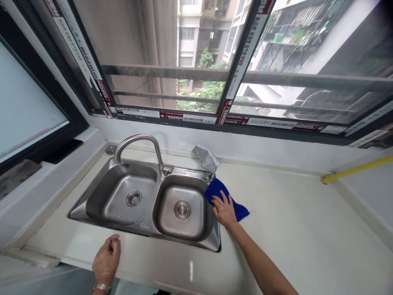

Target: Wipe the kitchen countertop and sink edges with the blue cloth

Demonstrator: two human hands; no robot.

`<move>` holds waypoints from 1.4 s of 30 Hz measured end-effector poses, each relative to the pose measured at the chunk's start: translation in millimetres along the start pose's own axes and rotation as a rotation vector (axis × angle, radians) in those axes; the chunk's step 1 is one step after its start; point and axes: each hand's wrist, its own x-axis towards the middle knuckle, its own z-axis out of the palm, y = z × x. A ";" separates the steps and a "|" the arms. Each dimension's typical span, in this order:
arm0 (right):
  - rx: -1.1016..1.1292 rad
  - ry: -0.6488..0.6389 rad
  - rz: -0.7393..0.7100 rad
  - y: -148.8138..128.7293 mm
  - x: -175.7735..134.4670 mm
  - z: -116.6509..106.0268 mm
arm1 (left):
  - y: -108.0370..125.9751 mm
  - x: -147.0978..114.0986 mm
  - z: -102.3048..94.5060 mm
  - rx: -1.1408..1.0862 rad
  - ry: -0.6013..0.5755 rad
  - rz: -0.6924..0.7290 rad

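Observation:
My right hand presses on a blue cloth at the right rim of the double sink, its fingers bent over the fabric. Part of the cloth overhangs the edge of the smaller basin; the rest lies on the countertop. The stainless steel sink has two basins, each with a round drain. Near the front edge of the counter, left of the sink's middle, is my left hand, its fingers curled in with nothing visible in them. A watch is on that wrist.
A curved faucet stands behind the basins. A crumpled silvery cloth lies at the sink's back right corner. The pale countertop extends right toward a yellow pipe. A window with dark frames rises behind.

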 end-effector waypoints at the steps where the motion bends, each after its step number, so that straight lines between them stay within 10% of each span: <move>1: 0.024 0.006 -0.013 -4.1 -11.0 -2.2 | -0.8 0.1 0.5 -0.010 0.005 0.017; 14: 0.130 0.093 -0.082 -58.7 -154.4 -8.0 | -2.2 4.3 3.3 0.027 0.022 0.073; 21: 0.090 0.212 0.112 -92.7 -185.7 13.6 | -12.7 9.9 14.9 -0.039 -0.045 0.123; 31: -0.108 0.123 0.177 -104.8 -215.9 8.9 | 76.7 -35.2 84.7 -0.412 -0.366 0.928; 36: -0.162 0.115 0.481 -77.5 -246.2 8.7 | 122.5 -82.8 107.6 -0.406 -0.590 1.392; 42: -0.222 0.025 0.867 -25.8 -284.2 3.9 | 125.5 -92.3 121.3 -0.320 -0.521 1.506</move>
